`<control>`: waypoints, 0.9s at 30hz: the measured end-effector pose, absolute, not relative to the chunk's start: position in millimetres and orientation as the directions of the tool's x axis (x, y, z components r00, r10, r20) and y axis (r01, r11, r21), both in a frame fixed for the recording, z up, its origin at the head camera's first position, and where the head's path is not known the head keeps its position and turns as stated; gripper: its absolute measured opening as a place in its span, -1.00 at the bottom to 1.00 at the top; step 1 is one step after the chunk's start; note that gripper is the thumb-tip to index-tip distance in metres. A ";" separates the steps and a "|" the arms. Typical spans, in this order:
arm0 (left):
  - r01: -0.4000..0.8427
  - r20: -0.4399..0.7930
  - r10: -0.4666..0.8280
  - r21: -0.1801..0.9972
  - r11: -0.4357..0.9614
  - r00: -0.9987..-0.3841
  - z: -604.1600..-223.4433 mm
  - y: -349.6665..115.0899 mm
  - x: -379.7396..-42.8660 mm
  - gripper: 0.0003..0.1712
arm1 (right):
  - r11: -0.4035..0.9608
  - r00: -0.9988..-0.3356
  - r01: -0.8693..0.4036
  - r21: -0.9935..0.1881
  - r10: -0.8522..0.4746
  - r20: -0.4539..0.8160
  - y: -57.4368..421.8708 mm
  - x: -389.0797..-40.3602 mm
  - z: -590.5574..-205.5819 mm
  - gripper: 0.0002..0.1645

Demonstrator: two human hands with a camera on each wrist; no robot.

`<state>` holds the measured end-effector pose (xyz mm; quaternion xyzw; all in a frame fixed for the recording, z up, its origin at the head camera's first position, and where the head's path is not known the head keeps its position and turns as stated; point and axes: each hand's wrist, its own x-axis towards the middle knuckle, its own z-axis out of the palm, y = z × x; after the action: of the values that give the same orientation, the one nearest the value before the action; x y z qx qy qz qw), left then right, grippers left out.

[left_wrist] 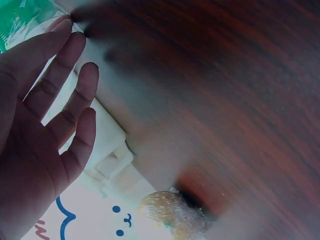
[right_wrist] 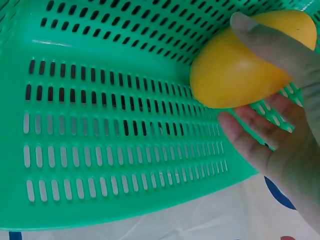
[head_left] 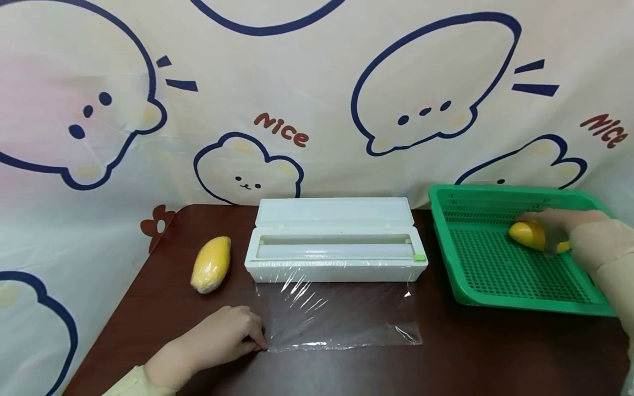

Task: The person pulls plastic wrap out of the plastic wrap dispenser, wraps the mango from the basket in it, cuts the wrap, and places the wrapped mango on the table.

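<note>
A sheet of clear cling film [head_left: 342,316] lies pulled out over the front of a white dispenser box [head_left: 337,272] onto the table. At the sheet's near left corner, my left hand [head_left: 223,338] pinches the film's edge between thumb and forefinger; the other fingers [left_wrist: 82,87] are loosely bent. Over in the green basket [head_left: 446,264], my right hand [head_left: 550,218] grips a yellow mango [right_wrist: 240,70], thumb on one side and fingers on the other. Part of that mango is hidden by the hand. A film-wrapped mango [head_left: 212,264] lies left of the box.
The dispenser's lid [head_left: 334,212] stands raised at the back, with the film roll [head_left: 337,251] showing inside. A small green tab [head_left: 419,257] sits at the box's right front. Behind the dark brown table [head_left: 470,352] hangs a white cartoon-printed cloth [head_left: 327,82].
</note>
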<state>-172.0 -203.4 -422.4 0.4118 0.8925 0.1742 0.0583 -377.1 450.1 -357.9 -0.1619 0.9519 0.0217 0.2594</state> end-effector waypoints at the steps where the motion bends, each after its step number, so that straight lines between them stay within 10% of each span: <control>1: 0.718 0.031 0.760 0.358 0.597 -0.649 -421.4 -202.6 -172.6 -0.76 | 0.946 -0.811 -0.320 -0.047 -0.299 -0.503 452.0 -373.8 -358.6 0.02; 27: 0.784 0.035 0.811 0.279 0.554 -0.585 -417.4 -202.1 -171.1 -0.78 | 0.935 -0.902 -0.333 -0.119 -0.353 -0.247 405.6 -331.9 -319.2 -0.21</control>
<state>-171.1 -202.1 -417.4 0.4531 0.8801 0.1332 0.0490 -331.9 405.6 -319.2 -0.1758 0.9746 -0.0368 0.1336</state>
